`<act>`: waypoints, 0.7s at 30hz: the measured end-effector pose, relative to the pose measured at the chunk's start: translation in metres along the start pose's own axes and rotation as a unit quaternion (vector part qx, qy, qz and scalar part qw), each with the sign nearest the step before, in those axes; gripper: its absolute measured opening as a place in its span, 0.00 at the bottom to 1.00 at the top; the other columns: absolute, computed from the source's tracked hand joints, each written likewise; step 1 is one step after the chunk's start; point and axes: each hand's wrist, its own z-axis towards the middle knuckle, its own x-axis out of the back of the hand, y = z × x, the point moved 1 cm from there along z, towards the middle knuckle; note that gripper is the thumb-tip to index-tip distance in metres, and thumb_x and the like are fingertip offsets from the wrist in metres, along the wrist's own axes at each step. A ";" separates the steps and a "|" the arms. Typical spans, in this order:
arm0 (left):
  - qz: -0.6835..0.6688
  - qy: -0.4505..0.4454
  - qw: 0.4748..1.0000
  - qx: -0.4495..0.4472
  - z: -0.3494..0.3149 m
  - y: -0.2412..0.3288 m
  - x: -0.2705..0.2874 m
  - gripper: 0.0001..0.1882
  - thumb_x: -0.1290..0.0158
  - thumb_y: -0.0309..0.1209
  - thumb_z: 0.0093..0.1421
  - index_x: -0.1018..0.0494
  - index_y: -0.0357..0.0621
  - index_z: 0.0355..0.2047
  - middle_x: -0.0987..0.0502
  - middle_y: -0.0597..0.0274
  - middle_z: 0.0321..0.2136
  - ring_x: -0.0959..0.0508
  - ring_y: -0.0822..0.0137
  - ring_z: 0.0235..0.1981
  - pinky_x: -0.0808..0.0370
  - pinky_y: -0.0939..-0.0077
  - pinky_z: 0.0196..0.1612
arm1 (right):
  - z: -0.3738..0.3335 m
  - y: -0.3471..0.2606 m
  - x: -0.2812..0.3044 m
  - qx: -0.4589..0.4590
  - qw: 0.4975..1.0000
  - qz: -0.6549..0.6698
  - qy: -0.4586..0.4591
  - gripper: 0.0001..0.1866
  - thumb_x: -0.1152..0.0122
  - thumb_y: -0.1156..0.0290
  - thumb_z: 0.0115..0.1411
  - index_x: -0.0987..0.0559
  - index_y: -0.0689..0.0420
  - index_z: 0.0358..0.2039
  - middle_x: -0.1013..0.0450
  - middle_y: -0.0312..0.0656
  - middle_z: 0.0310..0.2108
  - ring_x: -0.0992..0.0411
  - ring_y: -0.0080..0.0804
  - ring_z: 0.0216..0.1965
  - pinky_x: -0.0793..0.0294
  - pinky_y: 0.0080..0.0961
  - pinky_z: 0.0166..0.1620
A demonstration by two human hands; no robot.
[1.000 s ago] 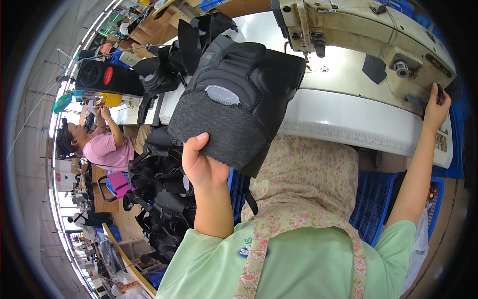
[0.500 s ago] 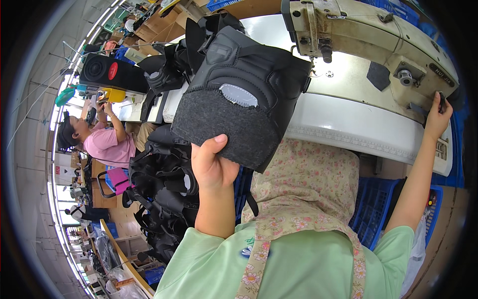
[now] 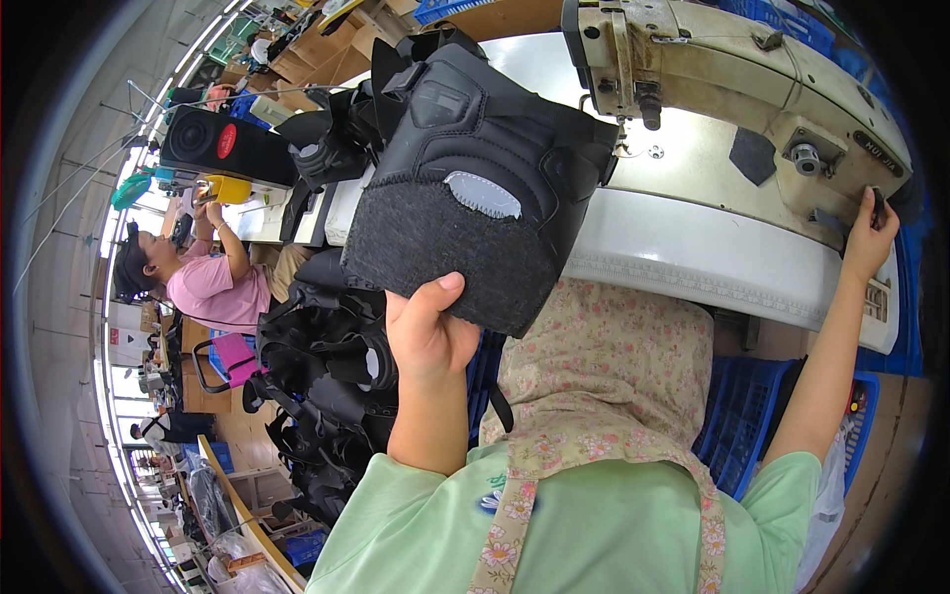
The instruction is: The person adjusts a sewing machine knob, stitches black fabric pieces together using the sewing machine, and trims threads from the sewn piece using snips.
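My left hand (image 3: 432,332) grips the lower edge of a black padded knee pad (image 3: 445,238), thumb on top. Rough dark fabric covers its lower part; above that are a pale oval patch (image 3: 483,195) with zigzag stitching and curved padded ridges. The pad is held up in front of the sewing machine (image 3: 732,69), its right side close to the needle area. My right hand (image 3: 871,238) is at the machine's right end, fingers closed round a small black part (image 3: 878,206) that they mostly hide.
A dark fabric scrap (image 3: 753,156) lies on the machine bed. More black pads are heaped (image 3: 327,366) at the left and behind the held one. Blue crates (image 3: 742,416) stand below the table. A co-worker in a pink shirt (image 3: 220,282) sits at the left beside a black speaker (image 3: 203,147).
The knee pad and my left hand have shifted slightly to the right, and the pad's tilt has changed a little. My right hand stays at the machine's end.
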 end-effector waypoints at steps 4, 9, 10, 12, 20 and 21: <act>0.006 -0.002 1.000 -0.003 -0.001 -0.001 0.002 0.29 0.60 0.14 0.48 0.44 0.33 0.54 0.34 0.45 0.49 0.32 0.50 0.51 0.34 0.56 0.54 | 0.001 0.001 0.000 -0.004 1.000 -0.008 -0.002 0.29 0.40 0.47 0.52 0.27 0.64 0.38 0.28 0.38 0.31 0.32 0.22 0.31 0.33 0.18 0.39; 0.045 0.021 0.998 -0.026 -0.001 -0.004 -0.001 0.29 0.59 0.16 0.47 0.43 0.33 0.53 0.32 0.45 0.48 0.30 0.49 0.50 0.32 0.55 0.53 | 0.000 0.005 -0.002 0.007 1.000 0.024 0.007 0.29 0.40 0.47 0.53 0.27 0.65 0.38 0.29 0.38 0.31 0.33 0.22 0.31 0.33 0.18 0.39; 0.044 0.015 0.999 -0.024 -0.001 -0.004 -0.001 0.29 0.58 0.16 0.47 0.43 0.34 0.54 0.32 0.45 0.48 0.30 0.49 0.50 0.32 0.55 0.53 | 0.000 0.003 -0.001 0.002 1.000 0.009 0.001 0.29 0.40 0.47 0.53 0.27 0.65 0.38 0.28 0.38 0.31 0.33 0.22 0.32 0.33 0.18 0.39; 0.043 0.009 0.999 -0.022 -0.001 -0.004 -0.001 0.29 0.58 0.16 0.47 0.43 0.34 0.54 0.32 0.46 0.48 0.30 0.50 0.50 0.33 0.55 0.53 | 0.000 0.003 -0.001 -0.002 1.000 -0.007 -0.005 0.29 0.40 0.48 0.53 0.28 0.65 0.38 0.28 0.39 0.32 0.33 0.22 0.32 0.33 0.18 0.40; 0.043 0.004 0.999 -0.025 -0.001 -0.005 0.001 0.29 0.58 0.16 0.47 0.43 0.33 0.53 0.32 0.45 0.48 0.31 0.50 0.50 0.34 0.56 0.55 | 0.002 0.009 -0.001 -0.013 1.000 0.005 -0.024 0.31 0.40 0.47 0.53 0.30 0.66 0.41 0.28 0.41 0.34 0.32 0.24 0.34 0.33 0.18 0.41; 0.043 0.004 0.999 -0.025 -0.001 -0.005 0.001 0.29 0.58 0.16 0.47 0.43 0.33 0.53 0.32 0.45 0.48 0.31 0.50 0.50 0.34 0.56 0.55 | 0.002 0.009 -0.001 -0.013 1.000 0.005 -0.024 0.31 0.40 0.47 0.53 0.30 0.66 0.41 0.28 0.41 0.34 0.32 0.24 0.34 0.33 0.18 0.41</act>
